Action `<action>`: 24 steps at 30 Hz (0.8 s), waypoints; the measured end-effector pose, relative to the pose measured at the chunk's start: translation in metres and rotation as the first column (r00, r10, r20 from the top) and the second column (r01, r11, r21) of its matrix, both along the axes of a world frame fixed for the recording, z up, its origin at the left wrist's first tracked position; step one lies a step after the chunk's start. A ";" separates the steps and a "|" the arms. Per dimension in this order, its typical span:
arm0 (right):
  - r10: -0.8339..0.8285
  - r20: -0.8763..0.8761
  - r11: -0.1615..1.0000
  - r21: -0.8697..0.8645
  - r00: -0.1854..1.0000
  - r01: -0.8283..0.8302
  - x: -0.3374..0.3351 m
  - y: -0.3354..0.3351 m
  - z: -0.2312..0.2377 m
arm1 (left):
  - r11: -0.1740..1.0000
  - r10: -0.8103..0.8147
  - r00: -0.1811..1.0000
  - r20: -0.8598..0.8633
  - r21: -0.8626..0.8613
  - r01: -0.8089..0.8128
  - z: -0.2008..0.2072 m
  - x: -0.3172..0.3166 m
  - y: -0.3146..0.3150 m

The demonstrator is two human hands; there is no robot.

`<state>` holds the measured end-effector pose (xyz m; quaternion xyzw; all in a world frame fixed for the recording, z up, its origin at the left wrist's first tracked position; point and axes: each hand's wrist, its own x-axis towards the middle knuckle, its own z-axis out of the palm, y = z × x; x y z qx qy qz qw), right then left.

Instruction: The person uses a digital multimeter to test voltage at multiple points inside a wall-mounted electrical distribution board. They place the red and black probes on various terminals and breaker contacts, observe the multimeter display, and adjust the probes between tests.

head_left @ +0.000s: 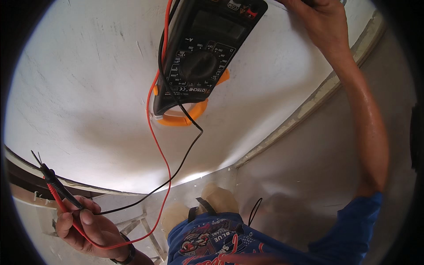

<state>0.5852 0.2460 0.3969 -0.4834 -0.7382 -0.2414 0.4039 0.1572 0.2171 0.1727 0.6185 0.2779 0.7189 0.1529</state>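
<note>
In my left hand (84, 223), at the lower left, the fingers close round two test probes, a black probe (62, 187) and a red probe (54, 194). Their tips lie side by side and point to the upper left. A black and orange clamp meter (198, 66) is upside down against the white surface, with its orange jaw (181, 119) lowest. Red lead (152, 128) and black lead (187, 154) hang loosely in front of it. Beyond the meter's upper end, my right hand (324, 22) is raised with bent fingers; the top edge cuts off what they grip.
A large white panel or wall (101, 66) fills the upper view, edged by a rough strip (304, 112) on the right. Below are my blue shirt (212, 238) and light trousers (218, 198). A pale frame (150, 236) stands on the floor beside my left forearm.
</note>
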 end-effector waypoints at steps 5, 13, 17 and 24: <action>-0.034 -0.030 0.992 0.118 0.999 0.038 -0.010 0.014 0.002 | 1.000 -0.027 0.998 0.053 0.002 0.027 -0.012 -0.021 0.006; -0.035 -0.078 0.987 0.151 0.996 0.047 -0.024 0.022 0.001 | 0.999 -0.033 0.998 0.050 0.011 0.032 -0.021 -0.039 0.018; -0.044 -0.251 0.984 0.155 0.967 0.085 -0.029 0.028 -0.004 | 0.998 -0.065 0.998 0.025 0.022 0.065 -0.023 -0.042 0.020; -0.054 -0.284 0.947 0.291 0.957 0.139 -0.036 0.032 -0.021 | 0.996 -0.088 0.995 0.053 0.023 0.087 -0.021 -0.039 0.021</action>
